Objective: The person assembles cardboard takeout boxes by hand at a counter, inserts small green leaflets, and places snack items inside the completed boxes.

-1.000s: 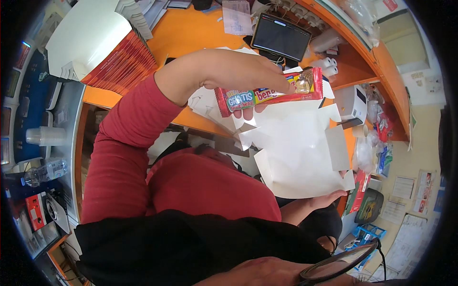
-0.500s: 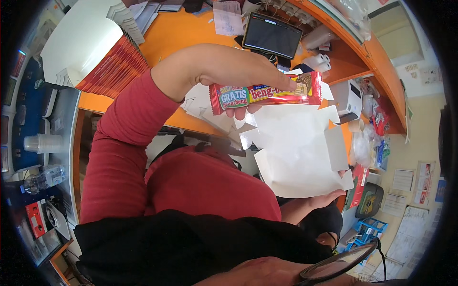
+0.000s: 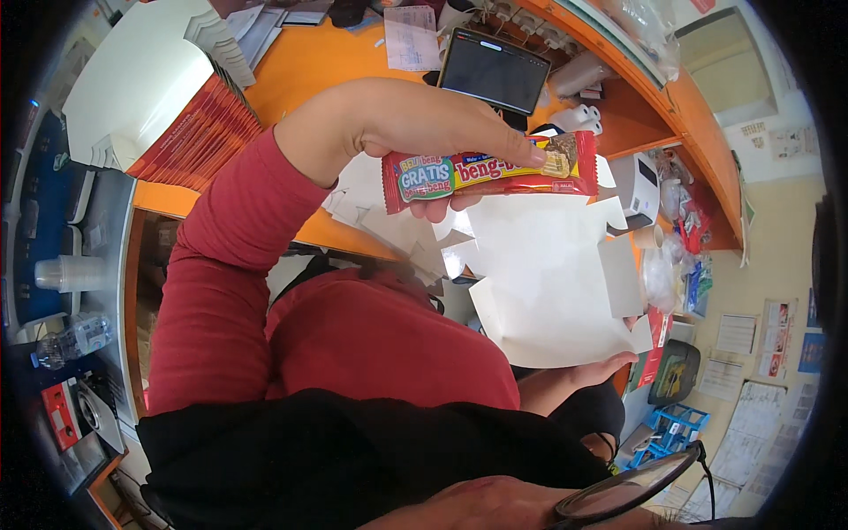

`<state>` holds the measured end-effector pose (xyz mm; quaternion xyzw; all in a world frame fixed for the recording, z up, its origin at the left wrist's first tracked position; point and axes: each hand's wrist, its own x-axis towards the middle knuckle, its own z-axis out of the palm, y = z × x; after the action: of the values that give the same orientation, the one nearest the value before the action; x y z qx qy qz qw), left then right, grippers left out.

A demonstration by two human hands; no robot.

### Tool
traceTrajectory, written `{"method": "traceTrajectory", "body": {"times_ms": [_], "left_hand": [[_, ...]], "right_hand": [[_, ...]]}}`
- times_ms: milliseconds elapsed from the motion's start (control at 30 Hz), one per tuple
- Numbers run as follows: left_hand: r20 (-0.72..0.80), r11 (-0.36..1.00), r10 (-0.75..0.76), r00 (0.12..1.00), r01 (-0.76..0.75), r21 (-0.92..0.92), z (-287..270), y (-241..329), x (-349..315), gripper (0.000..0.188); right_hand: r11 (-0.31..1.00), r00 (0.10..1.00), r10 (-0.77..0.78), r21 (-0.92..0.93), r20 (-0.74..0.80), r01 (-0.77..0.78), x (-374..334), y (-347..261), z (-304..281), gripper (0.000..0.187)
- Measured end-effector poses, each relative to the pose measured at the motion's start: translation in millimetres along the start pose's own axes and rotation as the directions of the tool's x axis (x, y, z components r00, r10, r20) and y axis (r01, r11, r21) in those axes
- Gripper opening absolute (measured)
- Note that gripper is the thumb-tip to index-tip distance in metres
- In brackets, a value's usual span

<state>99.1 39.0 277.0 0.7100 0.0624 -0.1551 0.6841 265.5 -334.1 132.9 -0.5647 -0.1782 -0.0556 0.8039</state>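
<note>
My left hand [image 3: 442, 124] is closed around a snack bar [image 3: 495, 174] in a shiny red, yellow and blue wrapper, thumb on top and fingertips showing below it. Under and beyond the bar lies a partly unfolded white cardboard box [image 3: 548, 283], its inner face up and its flaps sticking out at the edges. At that box's lower right edge, my right hand [image 3: 601, 367] grips the board; part of its fingers is hidden behind it. The bar overlaps the box's far edge in view; whether they touch, I cannot tell.
A stack of flat white-and-red cartons [image 3: 199, 132] stands on the orange desk [image 3: 309, 66] at the far left. Behind my left hand are a tablet [image 3: 495, 71] and papers [image 3: 412, 37]. To the right sit a white device [image 3: 636, 187] and plastic bags [image 3: 658, 278].
The surroundings have shifted slightly left in view. My left hand still holds the bar, tilted a little differently, and my right hand keeps its grip on the box.
</note>
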Motion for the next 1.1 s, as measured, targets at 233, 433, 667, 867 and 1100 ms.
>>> {"method": "traceTrajectory", "body": {"times_ms": [233,433,667,867,1100], "left_hand": [[-0.044,1.0,0.022,0.999,-0.021,0.008,0,1,-3,0.052],[-0.114,0.999,0.041,0.993,-0.036,0.04,0,2,-14,0.052],[-0.177,0.996,0.057,0.983,-0.045,0.073,2,7,-32,0.052],[-0.164,0.998,0.06,0.985,-0.058,0.018,1,4,-40,0.054],[-0.106,0.997,0.075,0.992,-0.072,0.024,-3,-2,-46,0.053]], "right_hand": [[0.996,0.999,-0.042,-0.072,0.026,0.044,12,6,0,0.073],[0.989,0.995,-0.098,-0.114,0.004,0.098,20,6,19,0.072],[0.937,0.984,-0.141,-0.305,0.11,0.168,27,5,30,0.072],[0.962,0.989,-0.117,-0.236,0.088,0.135,25,7,32,0.071],[0.952,0.964,-0.178,-0.212,0.199,0.22,25,6,16,0.066]]}}
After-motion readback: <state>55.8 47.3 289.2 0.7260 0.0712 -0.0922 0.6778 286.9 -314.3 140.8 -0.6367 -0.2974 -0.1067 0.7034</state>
